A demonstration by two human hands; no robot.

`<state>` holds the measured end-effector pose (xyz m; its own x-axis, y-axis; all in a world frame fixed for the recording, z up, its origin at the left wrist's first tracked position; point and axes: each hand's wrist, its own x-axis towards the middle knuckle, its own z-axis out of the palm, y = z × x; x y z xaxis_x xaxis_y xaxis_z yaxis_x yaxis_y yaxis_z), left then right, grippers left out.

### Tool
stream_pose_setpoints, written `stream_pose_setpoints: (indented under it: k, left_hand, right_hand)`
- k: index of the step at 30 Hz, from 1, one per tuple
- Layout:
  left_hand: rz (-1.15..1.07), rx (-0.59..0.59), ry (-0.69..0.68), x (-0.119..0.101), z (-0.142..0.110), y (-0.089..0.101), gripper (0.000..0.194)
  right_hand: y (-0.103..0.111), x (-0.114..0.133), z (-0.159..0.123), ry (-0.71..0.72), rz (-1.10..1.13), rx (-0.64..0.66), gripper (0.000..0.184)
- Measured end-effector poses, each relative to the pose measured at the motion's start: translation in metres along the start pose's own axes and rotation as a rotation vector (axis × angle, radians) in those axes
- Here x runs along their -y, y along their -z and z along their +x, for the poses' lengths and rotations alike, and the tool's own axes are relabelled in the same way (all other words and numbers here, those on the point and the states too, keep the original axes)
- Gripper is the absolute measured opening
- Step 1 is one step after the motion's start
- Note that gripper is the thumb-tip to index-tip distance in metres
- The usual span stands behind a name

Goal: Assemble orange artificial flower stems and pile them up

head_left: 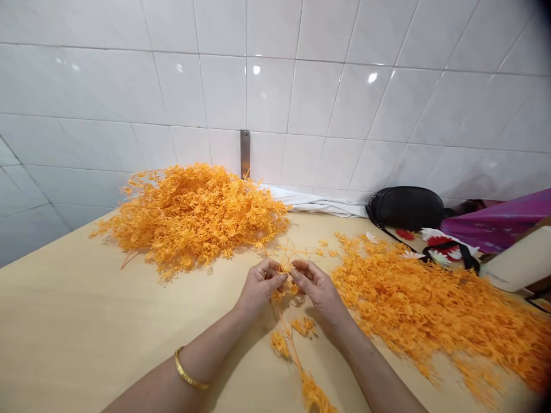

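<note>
An orange artificial flower stem [294, 351] runs from between my hands down toward the front of the table, with small blossom clusters along it. My left hand [262, 285] is closed, thumb and fingers pinching the upper part of the stem. Opposite it, my right hand [317, 288] pinches the same part, fingertips close to those of the left. The exact spot they grip is partly hidden by the fingers. A thick pile of similar orange flower sprays [198, 212] lies beyond my left hand. Another heap of orange flower pieces [413, 298] spreads out beside my right forearm.
Against the white tiled wall [267, 92] lies a white cloth [318, 202]. A black bag [404, 207] sits at the back right, near a purple bag [495, 221], red and white flowers [445, 246] and a cream-coloured box [519, 261]. The table [86, 321] is pale wood.
</note>
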<state>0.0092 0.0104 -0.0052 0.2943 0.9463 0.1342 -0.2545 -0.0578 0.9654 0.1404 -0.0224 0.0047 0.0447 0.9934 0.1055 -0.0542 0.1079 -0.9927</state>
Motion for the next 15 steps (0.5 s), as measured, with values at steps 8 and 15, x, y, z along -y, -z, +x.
stream_pose_setpoints:
  k: [8,15]
  left_hand:
    - [0.000,0.042,0.116,-0.009,-0.009,-0.009,0.011]
    - [0.072,0.056,0.129,-0.008,-0.004,-0.003,0.026]
  right_hand:
    - [0.008,-0.007,0.005,0.104,-0.097,-0.019,0.024]
    - [0.013,-0.009,0.008,0.087,-0.137,-0.071,0.028]
